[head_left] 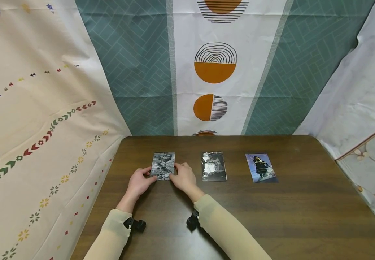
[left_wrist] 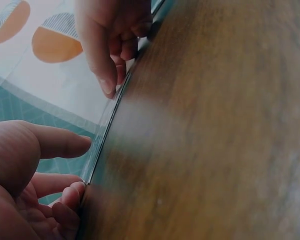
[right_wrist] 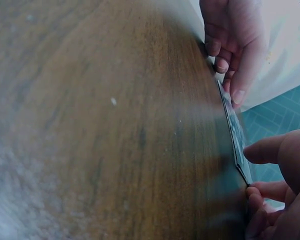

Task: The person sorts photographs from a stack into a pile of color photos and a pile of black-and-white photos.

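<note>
A black-and-white photo card point(head_left: 162, 165) lies at the left of the table, its surface glossy. My left hand point(head_left: 140, 183) holds its left side, thumb over the lower left corner and fingers at the edge. On the opposite side my right hand point(head_left: 184, 177) grips the edge, thumb near the lower right corner. Seen edge-on in the left wrist view, the card point(left_wrist: 106, 132) looks thin and layered. The right wrist view shows the right thumb on top of the card point(right_wrist: 233, 131) and fingers curled at its corner.
A dark black-and-white photo card point(head_left: 214, 167) lies to the right of my right hand. Farther right is a bluish photo card point(head_left: 261, 167) with a dark figure, slightly turned. The brown wooden table point(head_left: 271, 216) meets a patterned cloth point(head_left: 142, 72) at its back edge.
</note>
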{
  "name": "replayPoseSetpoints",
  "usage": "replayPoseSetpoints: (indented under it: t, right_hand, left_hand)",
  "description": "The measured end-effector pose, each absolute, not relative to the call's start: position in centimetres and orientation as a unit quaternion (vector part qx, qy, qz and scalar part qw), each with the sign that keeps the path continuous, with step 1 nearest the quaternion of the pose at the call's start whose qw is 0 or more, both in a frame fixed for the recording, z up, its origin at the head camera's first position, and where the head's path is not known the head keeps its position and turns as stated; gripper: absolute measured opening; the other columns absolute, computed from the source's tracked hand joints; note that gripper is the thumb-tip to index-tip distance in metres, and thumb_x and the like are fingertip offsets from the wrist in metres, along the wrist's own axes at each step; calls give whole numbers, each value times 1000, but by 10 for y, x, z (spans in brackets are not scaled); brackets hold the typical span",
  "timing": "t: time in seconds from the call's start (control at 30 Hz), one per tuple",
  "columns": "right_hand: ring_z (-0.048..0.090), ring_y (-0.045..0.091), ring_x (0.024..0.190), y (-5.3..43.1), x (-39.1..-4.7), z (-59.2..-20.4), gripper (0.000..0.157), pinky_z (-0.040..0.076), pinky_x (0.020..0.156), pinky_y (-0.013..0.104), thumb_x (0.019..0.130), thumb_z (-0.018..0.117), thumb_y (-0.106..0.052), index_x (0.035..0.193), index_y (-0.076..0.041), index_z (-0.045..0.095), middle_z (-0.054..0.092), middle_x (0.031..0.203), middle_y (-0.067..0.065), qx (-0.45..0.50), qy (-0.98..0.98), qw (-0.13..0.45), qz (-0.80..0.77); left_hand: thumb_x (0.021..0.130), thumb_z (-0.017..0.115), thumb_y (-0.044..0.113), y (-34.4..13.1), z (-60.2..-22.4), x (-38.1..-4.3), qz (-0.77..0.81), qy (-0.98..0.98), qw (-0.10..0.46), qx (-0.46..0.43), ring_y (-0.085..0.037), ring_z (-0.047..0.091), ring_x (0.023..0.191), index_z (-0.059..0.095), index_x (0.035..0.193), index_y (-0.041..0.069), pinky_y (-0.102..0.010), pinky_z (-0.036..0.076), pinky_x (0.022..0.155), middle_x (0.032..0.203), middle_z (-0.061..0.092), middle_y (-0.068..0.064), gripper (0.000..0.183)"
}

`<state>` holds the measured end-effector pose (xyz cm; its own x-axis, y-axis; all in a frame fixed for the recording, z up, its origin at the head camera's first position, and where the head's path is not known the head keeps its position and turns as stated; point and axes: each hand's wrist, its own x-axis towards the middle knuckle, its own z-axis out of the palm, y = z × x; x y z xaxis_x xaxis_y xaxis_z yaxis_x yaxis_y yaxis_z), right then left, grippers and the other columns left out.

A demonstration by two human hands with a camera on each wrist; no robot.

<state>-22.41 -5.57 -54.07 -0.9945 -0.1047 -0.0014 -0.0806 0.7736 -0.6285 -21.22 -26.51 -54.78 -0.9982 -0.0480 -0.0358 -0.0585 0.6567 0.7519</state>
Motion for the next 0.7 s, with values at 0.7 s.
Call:
replayPoseSetpoints:
  t: [0.7]
  right_hand:
    - [64,33,116,-53,-223,-539,52,56,86,49,96,74,-32,144,-13,68,65,124,9,-63,940,12,-336]
  left_hand:
    - [92,81,17,-264,-545,-210,428,903,12,-32,-33,55,106,62,146,-4,-49,44,95,115,61,-17,61]
